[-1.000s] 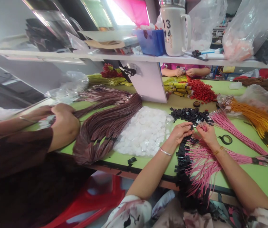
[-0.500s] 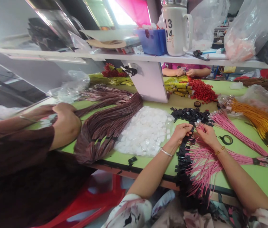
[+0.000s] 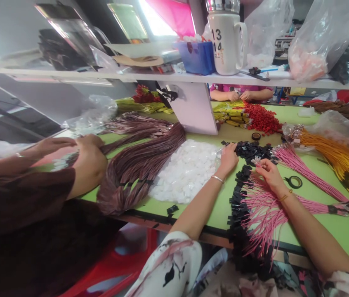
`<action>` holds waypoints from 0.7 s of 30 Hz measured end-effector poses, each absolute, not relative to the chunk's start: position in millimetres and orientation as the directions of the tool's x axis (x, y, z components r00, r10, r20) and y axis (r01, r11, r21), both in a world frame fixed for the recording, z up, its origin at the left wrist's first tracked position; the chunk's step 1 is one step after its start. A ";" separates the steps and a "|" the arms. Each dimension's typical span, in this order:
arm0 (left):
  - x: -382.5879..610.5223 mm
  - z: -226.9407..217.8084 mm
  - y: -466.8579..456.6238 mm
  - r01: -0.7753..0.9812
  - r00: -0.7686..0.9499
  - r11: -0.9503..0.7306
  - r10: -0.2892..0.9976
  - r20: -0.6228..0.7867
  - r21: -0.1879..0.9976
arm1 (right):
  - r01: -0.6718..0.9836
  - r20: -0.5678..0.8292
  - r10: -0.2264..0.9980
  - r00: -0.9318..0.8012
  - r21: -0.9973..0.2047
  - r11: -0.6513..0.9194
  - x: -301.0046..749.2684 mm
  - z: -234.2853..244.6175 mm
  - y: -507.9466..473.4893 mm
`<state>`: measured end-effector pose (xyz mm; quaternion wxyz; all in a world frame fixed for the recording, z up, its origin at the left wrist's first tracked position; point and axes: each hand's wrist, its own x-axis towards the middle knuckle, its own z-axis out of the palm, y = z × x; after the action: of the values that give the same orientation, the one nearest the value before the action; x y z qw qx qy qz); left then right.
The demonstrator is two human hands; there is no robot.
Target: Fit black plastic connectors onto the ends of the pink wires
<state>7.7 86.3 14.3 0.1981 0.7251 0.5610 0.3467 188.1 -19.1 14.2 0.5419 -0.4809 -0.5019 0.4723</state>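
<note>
My left hand (image 3: 229, 157) is at the left end of a pile of small black plastic pieces (image 3: 255, 151), its fingers drawn together. Whatever is between its fingertips cannot be made out. My right hand (image 3: 270, 175) pinches pink wires, whose pale metal-tipped ends (image 3: 256, 161) poke up past the fingers. Below it, more pink wires (image 3: 264, 218) fan out over the bench. A row of black connector pieces (image 3: 238, 206) lies along their left side. Another bundle of pink wires (image 3: 310, 173) stretches away to the right.
White pieces in a clear bag (image 3: 183, 173) lie left of my left arm. Beyond are brown wires (image 3: 140, 165) and a co-worker's hands (image 3: 89, 154). Black tape (image 3: 294, 181) and orange wires (image 3: 338, 152) lie right. A shelf (image 3: 149, 76) with a white mug (image 3: 225, 43) crosses above.
My left hand has moved away from my right hand, leftward and up to the black pile. My right hand stays nearly in place, still pinching the pink wires.
</note>
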 end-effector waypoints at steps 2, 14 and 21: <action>8.8 9.0 98.5 0.757 0.177 -0.293 0.952 0.248 0.584 | -0.042 0.050 0.999 0.012 -0.998 0.050 188.3 16.4 -20.7; 11.7 3.9 64.0 0.614 0.108 -0.184 0.983 0.149 0.768 | -0.019 0.066 0.998 0.021 -0.998 0.066 185.7 12.6 -17.8; 10.6 17.5 35.0 -0.152 0.309 0.120 0.949 -0.068 0.981 | -0.002 0.053 0.994 0.091 -0.999 0.053 185.8 6.7 -15.2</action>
<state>10.6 35.0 17.5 0.6346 0.5017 0.3968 0.4337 185.8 -15.2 6.7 0.5364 -0.5076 -0.4887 0.4646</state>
